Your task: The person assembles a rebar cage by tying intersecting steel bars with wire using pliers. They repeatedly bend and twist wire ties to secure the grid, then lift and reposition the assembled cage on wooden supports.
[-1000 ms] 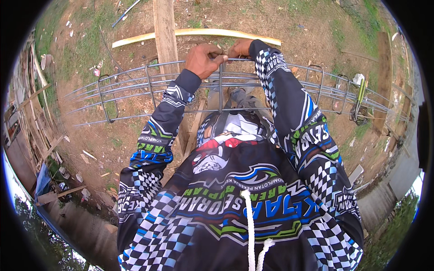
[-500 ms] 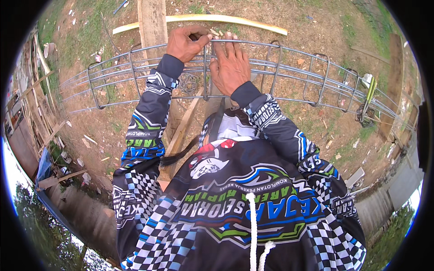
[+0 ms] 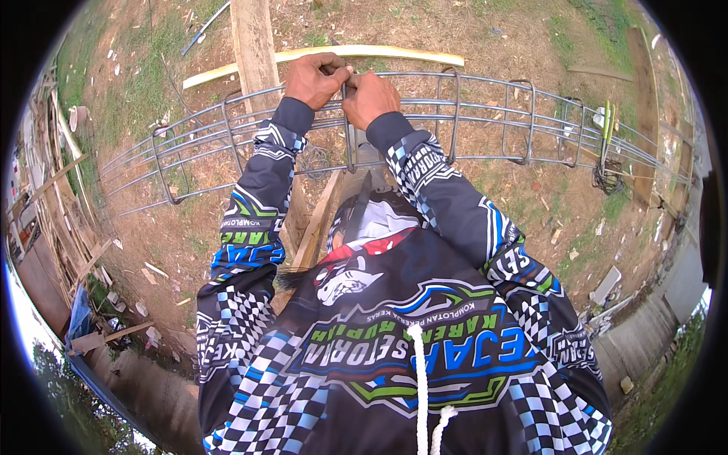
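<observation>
In the head view, a long rebar cage (image 3: 425, 101) of grey bars bows across the upper half of the frame, its ends growing thin and hard to follow toward the left and right sides. The left hand (image 3: 315, 82), at upper centre, is curled at the top bar, thumb and forefinger drawn close together. Just right of it, the right hand (image 3: 371, 98) is bent inward with its back to the camera, so most of its fingers are hidden. Both meet where an upright bar of a stirrup (image 3: 350, 144) joins the top bar; whether either has hold of the bar or of something finer is impossible to tell.

The left sleeve (image 3: 246, 212) covers part of the cage's lower bars. Behind the bars, left of centre, a wire tangle (image 3: 317, 158) is only partly visible. At right, a darker wire coil (image 3: 607, 182) blurs into the bars below a yellow-green handled tool (image 3: 609, 125), whose working end is unclear. A plank (image 3: 254, 45) is cut off at the top edge and passes behind the cage.
</observation>
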A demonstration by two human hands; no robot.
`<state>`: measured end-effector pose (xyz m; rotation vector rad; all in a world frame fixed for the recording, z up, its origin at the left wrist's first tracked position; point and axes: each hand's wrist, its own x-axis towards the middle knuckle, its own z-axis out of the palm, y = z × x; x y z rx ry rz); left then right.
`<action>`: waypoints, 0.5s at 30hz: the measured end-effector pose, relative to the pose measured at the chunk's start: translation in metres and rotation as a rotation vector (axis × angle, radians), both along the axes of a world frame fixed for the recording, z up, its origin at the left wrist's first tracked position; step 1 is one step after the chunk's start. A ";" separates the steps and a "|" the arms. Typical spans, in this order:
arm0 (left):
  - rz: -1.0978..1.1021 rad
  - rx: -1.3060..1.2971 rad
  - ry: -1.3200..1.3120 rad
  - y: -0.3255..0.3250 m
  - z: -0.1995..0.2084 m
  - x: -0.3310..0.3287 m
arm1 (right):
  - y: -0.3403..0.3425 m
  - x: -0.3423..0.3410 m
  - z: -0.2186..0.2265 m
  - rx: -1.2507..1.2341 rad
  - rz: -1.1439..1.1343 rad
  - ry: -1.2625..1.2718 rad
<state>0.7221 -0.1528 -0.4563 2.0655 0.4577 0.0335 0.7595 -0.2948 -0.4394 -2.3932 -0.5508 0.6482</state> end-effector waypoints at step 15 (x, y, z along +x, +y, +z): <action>-0.115 0.063 -0.143 -0.004 0.006 -0.009 | 0.010 0.073 0.114 -0.214 0.962 -0.533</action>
